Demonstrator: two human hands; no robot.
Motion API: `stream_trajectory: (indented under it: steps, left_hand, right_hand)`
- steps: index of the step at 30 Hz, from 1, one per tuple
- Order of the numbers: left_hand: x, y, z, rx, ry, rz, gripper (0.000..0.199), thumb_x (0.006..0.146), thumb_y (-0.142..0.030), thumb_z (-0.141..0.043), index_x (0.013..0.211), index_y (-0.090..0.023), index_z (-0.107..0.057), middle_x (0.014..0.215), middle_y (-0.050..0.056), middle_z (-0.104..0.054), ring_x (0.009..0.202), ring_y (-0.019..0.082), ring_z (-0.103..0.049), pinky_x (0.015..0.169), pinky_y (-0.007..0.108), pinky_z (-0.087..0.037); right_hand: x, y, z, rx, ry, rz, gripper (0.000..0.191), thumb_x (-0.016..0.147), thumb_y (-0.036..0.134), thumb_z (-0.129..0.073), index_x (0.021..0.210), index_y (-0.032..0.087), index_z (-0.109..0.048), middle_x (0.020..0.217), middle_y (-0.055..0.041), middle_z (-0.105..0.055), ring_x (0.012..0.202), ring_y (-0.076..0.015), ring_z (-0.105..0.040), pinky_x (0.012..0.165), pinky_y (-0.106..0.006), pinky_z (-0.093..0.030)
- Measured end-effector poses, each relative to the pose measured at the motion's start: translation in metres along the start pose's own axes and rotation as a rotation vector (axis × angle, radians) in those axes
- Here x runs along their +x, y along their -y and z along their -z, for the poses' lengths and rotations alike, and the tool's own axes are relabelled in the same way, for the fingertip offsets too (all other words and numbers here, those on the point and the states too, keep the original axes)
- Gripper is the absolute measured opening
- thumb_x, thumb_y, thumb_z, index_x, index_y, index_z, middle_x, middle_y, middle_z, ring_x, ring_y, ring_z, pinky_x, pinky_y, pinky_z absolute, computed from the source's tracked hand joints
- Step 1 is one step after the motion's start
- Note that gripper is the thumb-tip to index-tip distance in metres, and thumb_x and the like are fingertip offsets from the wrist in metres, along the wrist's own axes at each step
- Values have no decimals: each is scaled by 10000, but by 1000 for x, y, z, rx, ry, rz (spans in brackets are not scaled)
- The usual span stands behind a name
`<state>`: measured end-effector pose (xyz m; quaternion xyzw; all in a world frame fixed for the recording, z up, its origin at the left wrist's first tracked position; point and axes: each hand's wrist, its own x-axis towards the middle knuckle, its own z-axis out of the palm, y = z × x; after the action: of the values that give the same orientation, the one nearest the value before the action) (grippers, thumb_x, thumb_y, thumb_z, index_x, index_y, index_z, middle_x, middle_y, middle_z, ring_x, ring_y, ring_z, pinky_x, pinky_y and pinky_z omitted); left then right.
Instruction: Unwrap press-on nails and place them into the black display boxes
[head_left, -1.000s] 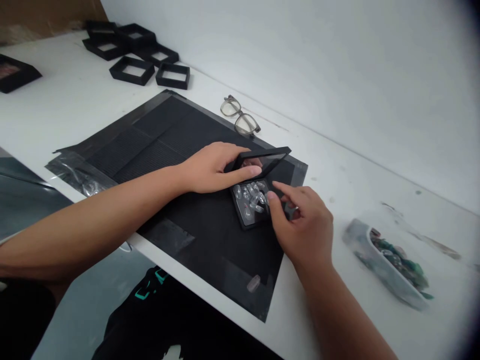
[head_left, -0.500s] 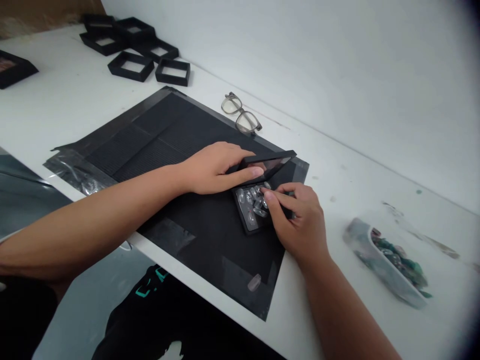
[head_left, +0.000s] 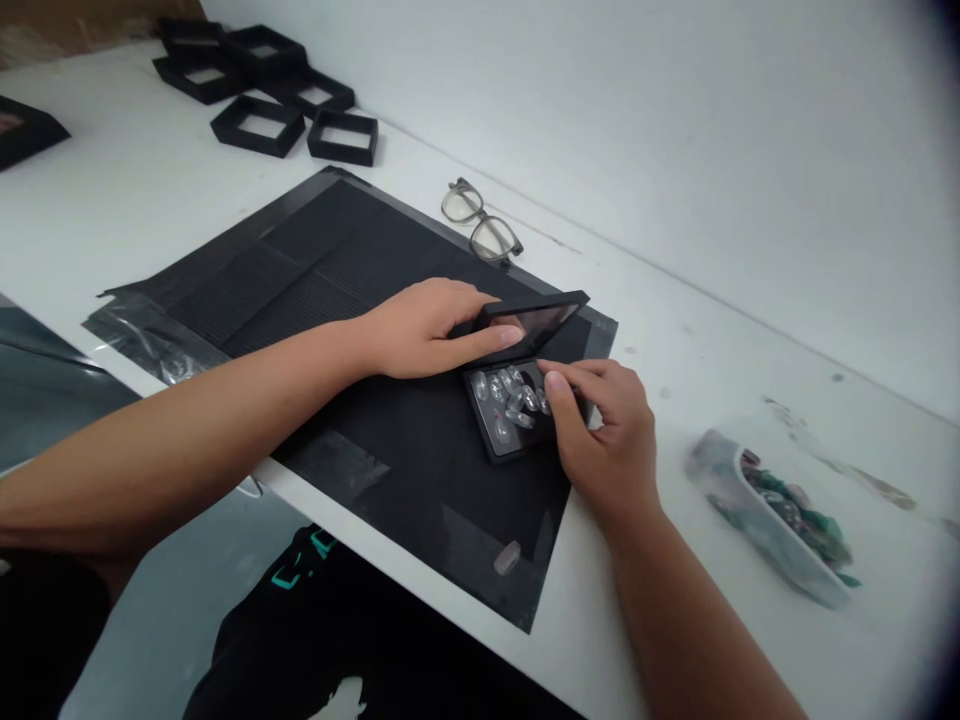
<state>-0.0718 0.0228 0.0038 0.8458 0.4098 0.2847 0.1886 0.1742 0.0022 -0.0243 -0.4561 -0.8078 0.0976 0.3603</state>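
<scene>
A small black box lies tilted to my view on the black mat, its windowed lid raised. Inside it rest several clear, glossy oval pieces that look like false nails. My left hand grips the lid at its left end, thumb on the inner side of the window and fingers behind. Over the right part of the box, my right hand has thumb and forefinger brought together in a pinch; whatever lies between them is hidden. One loose clear piece lies on the mat near its front corner.
The black mat is taped down on the white table. Eyeglasses lie at its far edge. Several black frames stand at the back left. A translucent tub of green and clear pieces sits to the right.
My right hand has drawn slightly up and right, away from the middle of the clear pieces, uncovering more of them. My left hand still holds the lid raised.
</scene>
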Motion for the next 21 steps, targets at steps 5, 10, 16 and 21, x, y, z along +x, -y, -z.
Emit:
stream_trajectory:
  steps: [5,10,16,21]
  left_hand:
    - [0,2,0,-12,16,-7,420,983,-526,-494,1132,-213,-732,967,35,-747,897,173,-677,798,268,-464]
    - [0,4,0,-6,56,14,410,970,-534,-521,1150,-233,-734,947,24,-744,889,166,-680,799,263,-469]
    - [0,4,-1,-11,73,38,422,973,-540,-507,1152,-231,-732,992,37,-751,921,176,-683,822,271,-483]
    - [-1,4,-2,-21,85,43,428,977,-547,-495,1141,-235,-737,992,36,-752,908,172,-686,809,269,-481]
  right_hand:
    - [-3,-4,3,11,18,-15,215,946,346,-625,1049,248,-786,922,-54,-687,903,-221,-635,884,-428,-493]
    - [-10,-2,12,31,63,129,143,892,281,-706,993,257,-803,926,-53,-662,901,-216,-622,932,-462,-482]
    - [-12,0,18,-33,81,228,124,849,260,-757,960,252,-813,952,-80,-670,932,-246,-611,958,-528,-481]
    - [-12,6,18,-25,86,199,48,854,282,-750,854,263,-793,894,-61,-680,893,-237,-626,870,-481,-517]
